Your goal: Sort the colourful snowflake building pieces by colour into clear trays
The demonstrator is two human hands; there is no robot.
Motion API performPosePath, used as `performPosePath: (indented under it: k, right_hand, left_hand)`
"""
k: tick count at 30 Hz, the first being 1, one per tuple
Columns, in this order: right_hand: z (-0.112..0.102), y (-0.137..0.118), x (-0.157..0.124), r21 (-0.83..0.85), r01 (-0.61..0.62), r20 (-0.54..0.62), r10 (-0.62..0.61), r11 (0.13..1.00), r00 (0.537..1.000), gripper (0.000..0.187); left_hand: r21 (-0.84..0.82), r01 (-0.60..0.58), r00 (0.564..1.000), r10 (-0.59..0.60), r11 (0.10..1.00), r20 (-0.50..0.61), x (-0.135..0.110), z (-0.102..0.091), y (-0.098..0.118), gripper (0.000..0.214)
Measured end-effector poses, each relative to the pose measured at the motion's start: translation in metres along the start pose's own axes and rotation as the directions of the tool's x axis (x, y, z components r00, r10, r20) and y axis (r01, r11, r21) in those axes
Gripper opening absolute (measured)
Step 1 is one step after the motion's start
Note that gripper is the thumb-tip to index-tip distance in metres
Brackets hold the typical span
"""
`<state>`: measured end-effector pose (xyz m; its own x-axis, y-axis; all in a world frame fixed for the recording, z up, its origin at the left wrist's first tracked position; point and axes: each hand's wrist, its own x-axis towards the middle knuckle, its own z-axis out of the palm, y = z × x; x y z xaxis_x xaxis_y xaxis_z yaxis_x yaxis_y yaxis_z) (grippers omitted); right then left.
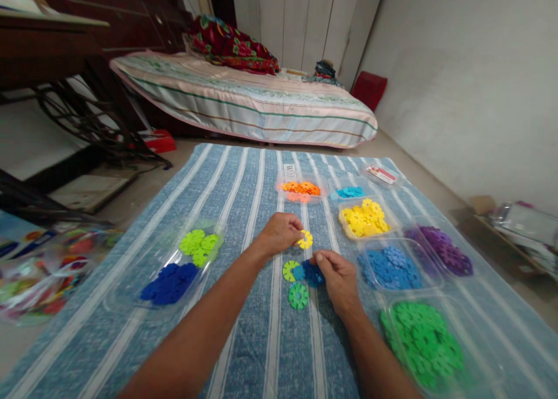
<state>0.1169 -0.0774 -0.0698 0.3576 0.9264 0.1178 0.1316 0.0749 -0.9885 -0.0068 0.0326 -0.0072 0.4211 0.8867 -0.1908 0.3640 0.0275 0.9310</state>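
Note:
My left hand (281,233) pinches a yellow notched plastic disc (306,240) above the striped cloth. Close by on the right, my right hand (337,276) has its thumb and fingers closed on a dark blue notched disc (313,273). That disc touches or overlaps a smaller-looking blue disc (299,272), and a lime green disc (289,270) sits at its left. Just below lies a green disc (298,295). Whether these pieces are joined I cannot tell.
On the striped cloth (244,341), clear tubs hold yellow (365,218), blue (392,267), purple (442,251), green (422,344) and orange discs (300,188). A left tray holds lime (199,247) and dark blue discs (169,283). A bed (253,105) stands beyond.

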Motion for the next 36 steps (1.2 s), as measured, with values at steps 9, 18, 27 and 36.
performPosePath:
  k: [9,18,27,36]
  right_hand:
    - [-0.001,-0.001,-0.001,0.040,-0.036,-0.014,0.037,0.999,0.999,0.022]
    - [-0.001,-0.002,-0.001,0.024,-0.026,-0.026,0.027,0.999,0.999,0.021]
    - [-0.001,-0.004,0.000,0.003,-0.009,-0.002,0.009,1.000,1.000,0.021]
    - [-0.001,-0.001,0.001,0.009,-0.001,0.004,0.001,1.000,1.000,0.020]
  left_hand:
    - [0.259,-0.303,0.951,0.308,0.917,0.021,0.027,0.034,0.056,0.012]
    - [0.737,-0.235,0.964,0.056,0.633,0.259,-0.034,-0.004,0.001,0.011]
    - [0.772,-0.360,0.927,0.110,0.523,0.358,-0.045,0.007,-0.016,0.010]
    - [0.562,-0.258,0.926,0.035,0.786,0.376,-0.024,-0.003,-0.010,0.006]
